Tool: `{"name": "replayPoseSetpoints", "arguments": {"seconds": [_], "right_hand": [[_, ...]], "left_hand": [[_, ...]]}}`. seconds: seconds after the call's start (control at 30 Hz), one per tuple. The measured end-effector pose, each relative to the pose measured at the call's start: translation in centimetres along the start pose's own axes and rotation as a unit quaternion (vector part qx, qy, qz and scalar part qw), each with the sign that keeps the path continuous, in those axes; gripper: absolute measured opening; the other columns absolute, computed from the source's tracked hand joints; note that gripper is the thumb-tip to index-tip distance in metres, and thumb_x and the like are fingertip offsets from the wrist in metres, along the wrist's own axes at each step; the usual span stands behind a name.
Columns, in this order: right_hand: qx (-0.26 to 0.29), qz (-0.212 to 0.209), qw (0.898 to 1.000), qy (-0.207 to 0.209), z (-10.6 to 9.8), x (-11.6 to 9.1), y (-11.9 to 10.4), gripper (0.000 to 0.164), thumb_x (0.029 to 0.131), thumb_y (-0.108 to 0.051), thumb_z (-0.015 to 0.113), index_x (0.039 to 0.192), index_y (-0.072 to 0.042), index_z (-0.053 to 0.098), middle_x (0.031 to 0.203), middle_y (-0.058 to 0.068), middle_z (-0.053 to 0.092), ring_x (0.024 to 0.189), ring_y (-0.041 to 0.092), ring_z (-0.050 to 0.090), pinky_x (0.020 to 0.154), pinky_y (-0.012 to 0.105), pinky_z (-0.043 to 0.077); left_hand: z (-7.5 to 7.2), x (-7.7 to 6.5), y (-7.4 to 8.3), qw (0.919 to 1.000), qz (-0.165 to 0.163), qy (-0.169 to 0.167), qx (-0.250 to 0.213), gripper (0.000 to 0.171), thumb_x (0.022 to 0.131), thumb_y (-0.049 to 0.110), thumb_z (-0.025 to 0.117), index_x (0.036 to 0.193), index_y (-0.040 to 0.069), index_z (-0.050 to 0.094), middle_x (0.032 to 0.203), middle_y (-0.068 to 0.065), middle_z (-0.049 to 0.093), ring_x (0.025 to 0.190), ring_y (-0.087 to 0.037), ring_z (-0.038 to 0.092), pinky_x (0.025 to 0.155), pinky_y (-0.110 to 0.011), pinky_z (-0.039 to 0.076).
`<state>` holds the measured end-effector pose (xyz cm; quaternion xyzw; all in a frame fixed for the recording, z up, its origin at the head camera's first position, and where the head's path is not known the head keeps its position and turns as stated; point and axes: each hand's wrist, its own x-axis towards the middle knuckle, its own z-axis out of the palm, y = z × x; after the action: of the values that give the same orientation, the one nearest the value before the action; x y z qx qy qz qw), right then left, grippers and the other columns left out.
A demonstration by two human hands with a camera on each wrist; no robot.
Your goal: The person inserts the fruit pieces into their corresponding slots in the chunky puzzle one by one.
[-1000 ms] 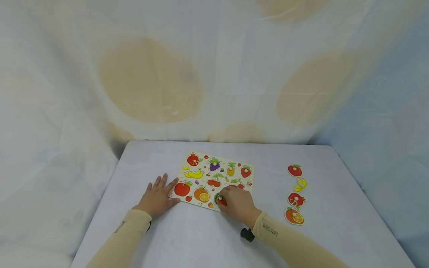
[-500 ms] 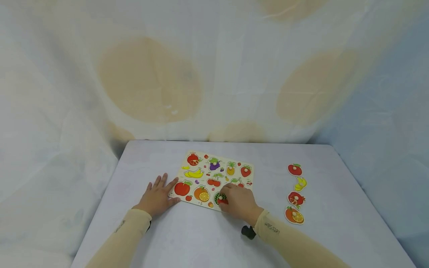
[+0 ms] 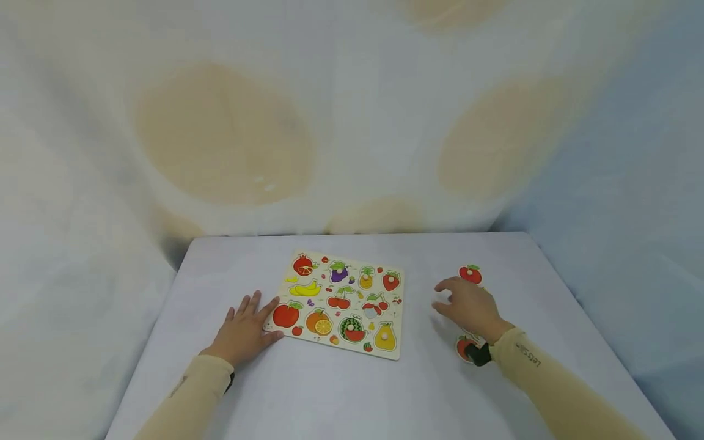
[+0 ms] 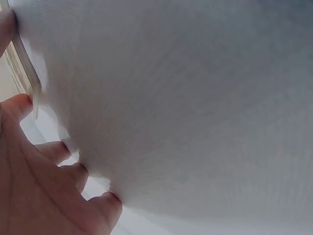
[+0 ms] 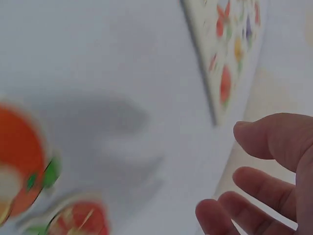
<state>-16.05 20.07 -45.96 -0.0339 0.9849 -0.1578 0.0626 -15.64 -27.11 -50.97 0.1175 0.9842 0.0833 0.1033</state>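
Note:
A fruit knob-puzzle board [image 3: 357,305] lies on the table. My left hand [image 3: 242,330] rests at its near left corner, fingers spread, with the thumb and index finger touching the edge. The watermelon piece [image 3: 352,329] lies in the bottom row. My right hand [image 3: 470,305] hovers right of the board, over the loose pieces, fingers loosely bent and holding nothing. An apple piece [image 3: 470,274] shows beyond it. The orange piece [image 3: 463,348] is partly covered by the wrist. The pomegranate piece [image 5: 83,218] shows in the right wrist view; the loose banana piece is hidden.
A pale cloth covers the table [image 3: 324,397]. Spotted curtains [image 3: 352,122] hang behind it and along both sides. A black wrist device [image 3: 480,354] sits by the right cuff.
My right hand has left the watermelon piece and moved right, over the loose pieces. The left hand stays at the board's corner. The head view has shifted slightly.

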Motion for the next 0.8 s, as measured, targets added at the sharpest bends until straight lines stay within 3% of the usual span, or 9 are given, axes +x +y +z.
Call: {"name": "replayPoseSetpoints", "arguments": {"seconds": [0.13, 0.3, 0.4, 0.53, 0.8], "right_hand": [[0.012, 0.029, 0.999, -0.013, -0.5, -1.3, 3.6, 0.041, 0.087, -0.031, 0.076, 0.119, -0.007, 0.069, 0.1, 0.01, 0.071, 0.082, 0.024, 0.066, 0.052, 0.032, 0.053], [0.01, 0.044, 0.999, -0.006, -0.3, -2.9, 6.1, 0.04, 0.086, -0.031, 0.077, 0.116, -0.006, 0.07, 0.105, 0.013, 0.069, 0.083, 0.025, 0.065, 0.054, 0.035, 0.053], [0.012, 0.051, 0.999, -0.008, 0.2, -3.7, 6.7, 0.043, 0.085, -0.033, 0.08, 0.115, -0.005, 0.07, 0.101, 0.013, 0.069, 0.081, 0.025, 0.064, 0.054, 0.036, 0.053], [0.002, 0.059, 0.998, -0.004, 1.4, -4.2, 7.0, 0.052, 0.08, -0.038, 0.083, 0.117, -0.003, 0.068, 0.108, 0.017, 0.067, 0.08, 0.025, 0.062, 0.06, 0.039, 0.056], [-0.014, 0.066, 0.998, -0.003, 2.9, -4.5, 7.6, 0.067, 0.076, -0.046, 0.084, 0.122, -0.001, 0.066, 0.117, 0.023, 0.064, 0.094, 0.033, 0.063, 0.072, 0.05, 0.058]], "left_hand": [[0.2, -0.3, -0.2, 1.0, 0.002, 0.0, 0.0, 0.081, 0.089, 0.051, 0.07, 0.156, 0.019, 0.037, 0.16, -0.028, 0.02, 0.145, -0.05, 0.014, 0.112, -0.069, 0.013], [0.2, -0.5, -0.3, 1.0, 0.007, 0.006, 0.0, 0.081, 0.09, 0.051, 0.069, 0.156, 0.019, 0.036, 0.16, -0.028, 0.02, 0.145, -0.05, 0.015, 0.112, -0.069, 0.014], [0.0, -0.5, -0.3, 0.9999, 0.009, 0.009, 0.0, 0.08, 0.09, 0.049, 0.07, 0.156, 0.019, 0.036, 0.16, -0.028, 0.02, 0.145, -0.05, 0.015, 0.112, -0.069, 0.014], [-0.2, -0.6, -0.3, 0.9999, 0.01, 0.01, -0.002, 0.08, 0.09, 0.048, 0.07, 0.156, 0.018, 0.037, 0.16, -0.028, 0.02, 0.145, -0.05, 0.015, 0.112, -0.069, 0.014], [-0.2, -0.3, 0.0, 0.9999, 0.001, -0.008, -0.01, 0.081, 0.09, 0.05, 0.069, 0.157, 0.02, 0.035, 0.161, -0.026, 0.017, 0.146, -0.048, 0.011, 0.113, -0.068, 0.011]]}}
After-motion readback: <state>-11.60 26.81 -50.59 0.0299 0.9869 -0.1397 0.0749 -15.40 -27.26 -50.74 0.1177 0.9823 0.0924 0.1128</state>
